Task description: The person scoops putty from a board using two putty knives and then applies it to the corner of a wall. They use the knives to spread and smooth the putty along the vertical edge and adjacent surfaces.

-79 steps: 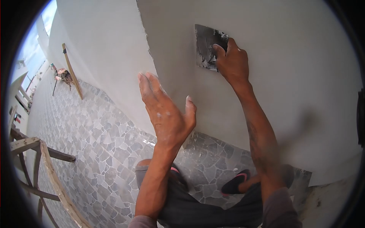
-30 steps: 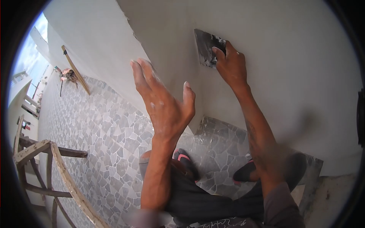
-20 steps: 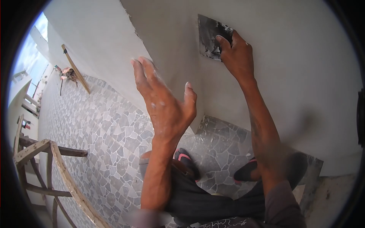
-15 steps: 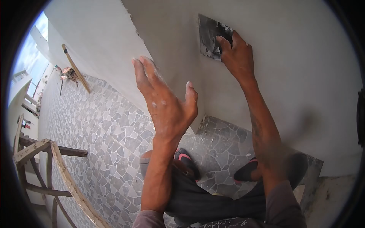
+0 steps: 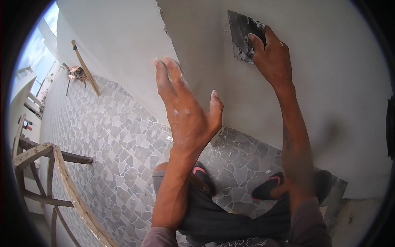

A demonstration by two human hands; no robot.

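Observation:
My right hand [image 5: 275, 59] grips a dark, flat putty scraper [image 5: 242, 35], thumb over its face. White filler is smeared across the blade, which lies close against the pale wall [image 5: 341, 78] on the right. Held up near the rough-edged wall corner [image 5: 166, 31], my left hand [image 5: 189, 109] is open and holds nothing. Its fingers point upward, the thumb stands apart, and white residue marks the fingertips and knuckles. The fingertips overlap the left wall face [image 5: 115, 45] in this view.
Grey stone-patterned flooring [image 5: 119, 136] runs along the wall and under my feet. A wooden trestle [image 5: 51, 152] stands at lower left. Farther off, a wooden strip [image 5: 85, 68] leans at the wall beside a cluttered small stand [image 5: 76, 74]. My dark shoes [image 5: 267, 187] are below.
The view has shifted, so the wall corner, both hands and the scraper appear farther right. My right hand keeps its grip on the scraper; my left hand stays open.

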